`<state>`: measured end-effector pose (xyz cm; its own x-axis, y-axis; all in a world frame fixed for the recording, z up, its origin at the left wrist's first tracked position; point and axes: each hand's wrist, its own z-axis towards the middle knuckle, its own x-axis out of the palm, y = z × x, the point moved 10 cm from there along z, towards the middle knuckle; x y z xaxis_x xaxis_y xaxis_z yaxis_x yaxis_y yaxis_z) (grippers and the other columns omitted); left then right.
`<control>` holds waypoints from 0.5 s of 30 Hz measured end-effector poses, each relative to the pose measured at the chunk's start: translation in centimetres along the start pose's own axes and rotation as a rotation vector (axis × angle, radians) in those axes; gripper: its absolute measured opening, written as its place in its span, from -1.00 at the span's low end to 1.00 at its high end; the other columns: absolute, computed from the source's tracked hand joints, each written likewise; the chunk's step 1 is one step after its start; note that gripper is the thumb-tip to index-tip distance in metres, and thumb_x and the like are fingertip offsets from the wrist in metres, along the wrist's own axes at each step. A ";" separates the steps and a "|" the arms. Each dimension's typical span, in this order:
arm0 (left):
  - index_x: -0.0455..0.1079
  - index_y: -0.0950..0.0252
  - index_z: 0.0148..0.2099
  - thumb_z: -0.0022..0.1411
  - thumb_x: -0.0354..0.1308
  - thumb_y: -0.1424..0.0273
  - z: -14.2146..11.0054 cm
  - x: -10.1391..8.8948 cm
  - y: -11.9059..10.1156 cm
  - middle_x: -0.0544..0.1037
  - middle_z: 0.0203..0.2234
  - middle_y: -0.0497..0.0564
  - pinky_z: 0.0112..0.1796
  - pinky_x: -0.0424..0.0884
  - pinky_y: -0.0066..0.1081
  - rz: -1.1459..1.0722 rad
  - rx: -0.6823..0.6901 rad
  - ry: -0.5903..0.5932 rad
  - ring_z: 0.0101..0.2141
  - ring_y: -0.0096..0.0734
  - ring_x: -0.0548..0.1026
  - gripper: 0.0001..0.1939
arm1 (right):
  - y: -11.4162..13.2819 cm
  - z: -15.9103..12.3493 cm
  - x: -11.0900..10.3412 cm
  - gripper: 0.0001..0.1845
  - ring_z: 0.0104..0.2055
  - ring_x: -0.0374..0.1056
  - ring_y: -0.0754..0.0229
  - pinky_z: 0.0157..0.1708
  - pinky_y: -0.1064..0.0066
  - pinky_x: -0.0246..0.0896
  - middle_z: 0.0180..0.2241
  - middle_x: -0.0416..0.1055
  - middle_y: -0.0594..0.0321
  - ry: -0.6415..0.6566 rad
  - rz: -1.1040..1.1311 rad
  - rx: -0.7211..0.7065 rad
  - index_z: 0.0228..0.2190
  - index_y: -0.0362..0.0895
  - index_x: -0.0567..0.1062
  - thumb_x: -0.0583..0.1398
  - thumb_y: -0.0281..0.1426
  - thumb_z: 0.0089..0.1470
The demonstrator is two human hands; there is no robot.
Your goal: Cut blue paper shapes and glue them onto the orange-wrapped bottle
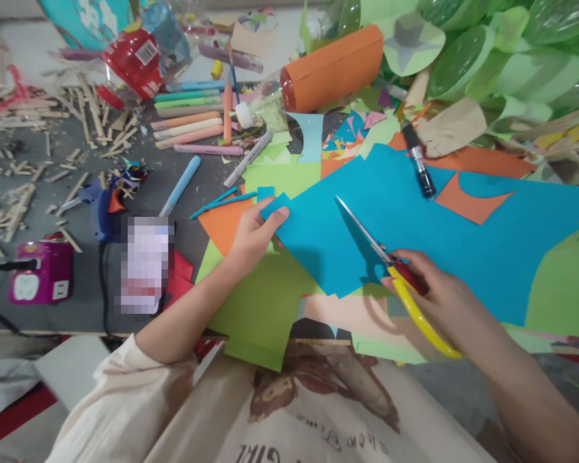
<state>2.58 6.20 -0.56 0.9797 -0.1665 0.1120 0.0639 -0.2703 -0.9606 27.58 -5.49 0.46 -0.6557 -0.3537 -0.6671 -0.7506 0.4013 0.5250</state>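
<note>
My left hand [258, 233] pinches the left end of a large blue paper sheet [443, 251], thumb on top. In my right hand [431, 289] is a pair of scissors [407, 299] with yellow and red handles. Their blades lie close together, pointing up and left over the blue sheet. Thin blue paper strips [222, 202] rest on an orange paper piece [226, 222] beside my left hand. Green paper [260, 308] spreads under the blue sheet. On the blue sheet lie a cut orange scrap [477, 199] and a black flashlight [418, 161].
An orange-wrapped plastic bottle [335, 67] lies at the back, near several markers [187, 122]. Green bottle pieces [511, 71] crowd the back right. On the left are a phone [144, 263], a blue glue gun [99, 206], a purple power socket [42, 273] and scattered wooden sticks [22, 206].
</note>
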 end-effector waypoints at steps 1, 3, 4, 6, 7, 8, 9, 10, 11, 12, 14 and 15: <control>0.20 0.25 -0.51 0.02 0.34 0.08 0.0 0.0 0.1 0.24 -0.72 -0.20 -0.69 0.27 -0.56 0.005 -0.013 0.001 -0.72 -0.61 0.28 -0.56 | -0.6 0.1 -0.4 -0.48 -0.60 0.35 0.06 -0.66 0.40 0.04 -0.54 0.45 0.22 -0.003 -0.030 0.017 -0.09 0.01 0.36 0.13 0.09 0.05; 0.22 0.25 -0.49 0.03 0.34 0.09 0.0 0.0 0.2 0.28 -0.72 -0.20 -0.69 0.30 -0.57 0.017 -0.014 0.001 -0.72 -0.61 0.31 -0.57 | -1.6 0.3 -1.4 -0.49 -0.55 0.39 -0.03 -0.63 0.35 0.09 -0.50 0.49 0.17 -0.025 -0.083 0.050 -0.10 0.03 0.36 0.12 0.10 0.05; 0.24 0.26 -0.48 0.04 0.34 0.10 0.1 0.0 0.3 0.30 -0.71 -0.19 -0.68 0.31 -0.57 0.023 -0.006 -0.001 -0.72 -0.60 0.33 -0.58 | -2.0 0.3 -2.0 -0.50 -0.50 0.41 -0.07 -0.59 0.32 0.12 -0.46 0.51 0.14 -0.044 -0.116 0.065 -0.10 0.05 0.36 0.12 0.10 0.06; 0.27 0.26 -0.47 0.06 0.34 0.13 0.2 -0.1 0.2 0.33 -0.69 -0.18 -0.66 0.34 -0.57 0.026 0.016 -0.010 -0.69 -0.60 0.35 -0.62 | -2.7 0.3 -3.5 -0.53 -0.43 0.43 -0.12 -0.53 0.29 0.15 -0.41 0.52 0.10 -0.102 -0.206 0.101 -0.09 0.06 0.36 0.15 0.07 0.07; 0.29 0.27 -0.46 0.06 0.34 0.13 0.3 -0.2 0.1 0.34 -0.68 -0.17 -0.65 0.34 -0.56 0.025 0.031 -0.015 -0.68 -0.60 0.35 -0.62 | -3.0 0.4 -4.2 -0.55 -0.41 0.43 -0.13 -0.50 0.28 0.15 -0.39 0.52 0.08 -0.131 -0.257 0.131 -0.09 0.06 0.36 0.16 0.04 0.08; 0.29 0.26 -0.45 0.05 0.35 0.13 0.3 -0.3 0.0 0.35 -0.67 -0.17 -0.64 0.35 -0.56 0.024 0.046 -0.017 -0.68 -0.60 0.35 -0.62 | -3.3 0.5 -4.9 -0.57 -0.39 0.43 -0.12 -0.48 0.28 0.15 -0.37 0.52 0.06 -0.152 -0.307 0.164 -0.07 0.05 0.36 0.17 -0.01 0.10; 0.30 0.26 -0.44 0.04 0.35 0.12 0.4 -0.3 -0.1 0.35 -0.66 -0.17 -0.64 0.35 -0.56 0.022 0.058 -0.018 -0.67 -0.59 0.35 -0.62 | -3.5 0.6 -5.6 -0.58 -0.38 0.43 -0.12 -0.45 0.28 0.16 -0.34 0.52 0.04 -0.170 -0.354 0.192 -0.05 0.02 0.36 0.18 -0.05 0.12; 0.29 0.26 -0.44 0.03 0.36 0.11 0.5 -0.4 -0.2 0.35 -0.65 -0.17 -0.64 0.35 -0.56 0.022 0.068 -0.020 -0.67 -0.59 0.35 -0.61 | -3.5 0.8 -6.2 -0.59 -0.36 0.43 -0.11 -0.43 0.28 0.16 -0.30 0.53 0.01 -0.189 -0.399 0.204 -0.03 0.00 0.36 0.19 -0.10 0.13; 0.29 0.25 -0.43 0.02 0.36 0.09 0.5 -0.4 -0.3 0.36 -0.65 -0.17 -0.64 0.35 -0.55 0.023 0.073 -0.022 -0.66 -0.59 0.35 -0.60 | -3.5 1.1 -6.7 -0.60 -0.33 0.44 -0.10 -0.41 0.27 0.17 -0.25 0.53 -0.01 -0.213 -0.444 0.197 -0.01 -0.02 0.36 0.19 -0.15 0.15; 0.29 0.25 -0.43 0.01 0.36 0.08 0.6 -0.5 -0.3 0.36 -0.64 -0.17 -0.63 0.35 -0.54 0.026 0.075 -0.026 -0.66 -0.58 0.35 -0.59 | -3.4 1.4 -7.2 -0.60 -0.28 0.45 -0.10 -0.39 0.28 0.18 -0.19 0.53 -0.04 -0.233 -0.487 0.170 0.01 -0.04 0.36 0.19 -0.20 0.16; 0.28 0.24 -0.41 0.01 0.36 0.06 0.7 -0.7 -0.4 0.36 -0.64 -0.17 -0.63 0.34 -0.53 0.034 0.079 -0.035 -0.66 -0.57 0.34 -0.58 | -3.1 1.9 -7.9 -0.60 -0.20 0.45 -0.08 -0.37 0.28 0.20 -0.11 0.51 -0.07 -0.260 -0.580 0.075 0.06 -0.08 0.36 0.16 -0.28 0.19; 0.28 0.24 -0.41 0.02 0.35 0.05 0.7 -0.8 -0.4 0.36 -0.64 -0.17 -0.62 0.34 -0.53 0.039 0.084 -0.042 -0.66 -0.57 0.34 -0.58 | -2.9 2.1 -8.0 -0.59 -0.18 0.45 -0.07 -0.37 0.28 0.22 -0.10 0.51 -0.09 -0.268 -0.639 0.011 0.08 -0.10 0.35 0.14 -0.29 0.21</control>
<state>1.95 7.11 -0.44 0.9888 -0.1348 0.0645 0.0390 -0.1840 -0.9821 35.21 -2.08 3.17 -0.0417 -0.3032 -0.9520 -0.9810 0.1933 -0.0186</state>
